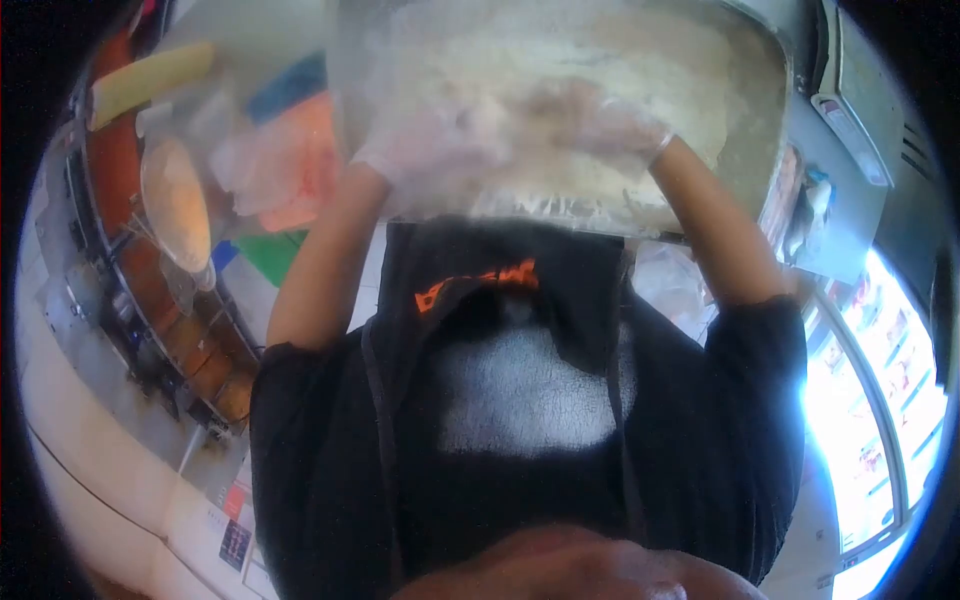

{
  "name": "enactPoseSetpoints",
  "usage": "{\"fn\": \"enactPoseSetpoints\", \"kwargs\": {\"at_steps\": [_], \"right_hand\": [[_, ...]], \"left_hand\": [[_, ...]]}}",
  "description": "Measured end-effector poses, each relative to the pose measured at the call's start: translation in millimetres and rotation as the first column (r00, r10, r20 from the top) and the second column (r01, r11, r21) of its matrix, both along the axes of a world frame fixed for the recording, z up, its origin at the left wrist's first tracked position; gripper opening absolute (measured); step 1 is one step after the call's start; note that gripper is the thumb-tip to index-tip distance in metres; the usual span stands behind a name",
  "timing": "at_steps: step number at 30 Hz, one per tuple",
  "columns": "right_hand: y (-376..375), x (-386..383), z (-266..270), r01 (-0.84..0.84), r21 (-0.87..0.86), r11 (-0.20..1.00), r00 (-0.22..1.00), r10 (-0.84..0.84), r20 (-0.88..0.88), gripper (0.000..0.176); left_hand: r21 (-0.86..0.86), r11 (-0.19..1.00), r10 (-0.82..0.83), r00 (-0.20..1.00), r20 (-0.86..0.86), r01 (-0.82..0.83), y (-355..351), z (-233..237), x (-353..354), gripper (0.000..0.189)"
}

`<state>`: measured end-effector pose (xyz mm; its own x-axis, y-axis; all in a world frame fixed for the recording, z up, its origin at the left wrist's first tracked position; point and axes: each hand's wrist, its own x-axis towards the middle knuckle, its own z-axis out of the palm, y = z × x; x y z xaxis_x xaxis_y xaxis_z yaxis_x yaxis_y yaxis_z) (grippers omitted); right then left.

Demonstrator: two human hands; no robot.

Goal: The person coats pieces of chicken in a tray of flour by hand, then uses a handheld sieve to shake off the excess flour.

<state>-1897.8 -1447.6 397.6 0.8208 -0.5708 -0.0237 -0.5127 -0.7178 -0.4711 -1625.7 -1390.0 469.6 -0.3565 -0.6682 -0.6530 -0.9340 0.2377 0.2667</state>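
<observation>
Across the top of the head view lies a large metal tray (pixel 745 95) with a pale, floury-looking surface. Both hands are over it in whitish, translucent gloves. My left hand (pixel 435 140) is at the tray's near left part, its fingers blurred and pointing inward. My right hand (pixel 620 130) is a little to the right, also turned inward, with its fingers smeared. Between the hands is a brownish blur that I cannot make out. Whether either hand holds anything is hidden by haze and blur.
Left of the tray are an orange-red sheet (pixel 300 165), a green piece (pixel 272 257), a round pan or bowl (pixel 177 205) and a yellow block (pixel 152 84). A clear plastic bag (pixel 668 285) sits below the tray. A bright glass display case (pixel 870 400) stands at the right.
</observation>
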Motion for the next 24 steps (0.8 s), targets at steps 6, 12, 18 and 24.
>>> {"fn": "enactPoseSetpoints", "kwargs": {"at_steps": [6,12,18,24], "right_hand": [[14,6,-2,0.146,-0.007,0.989,0.984,-0.146,-0.1,0.062],[27,61,0,0.186,0.383,0.905,0.975,-0.123,-0.183,0.059],[1,57,23,0.407,0.568,0.715,0.883,-0.468,-0.044,0.059],[-12,13,50,0.423,0.477,0.77,0.885,-0.241,-0.398,0.086]], "left_hand": [[-0.015,0.999,0.043,0.987,0.154,-0.042,-10,48,-14,0.066],[-0.478,0.852,0.148,0.973,-0.176,-0.216,-4,-19,-58,0.053],[-0.308,0.921,-0.232,0.971,0.055,0.237,-19,-42,-9,0.041],[-0.175,0.975,0.153,0.984,0.09,-0.136,-4,4,1,0.036]]}}
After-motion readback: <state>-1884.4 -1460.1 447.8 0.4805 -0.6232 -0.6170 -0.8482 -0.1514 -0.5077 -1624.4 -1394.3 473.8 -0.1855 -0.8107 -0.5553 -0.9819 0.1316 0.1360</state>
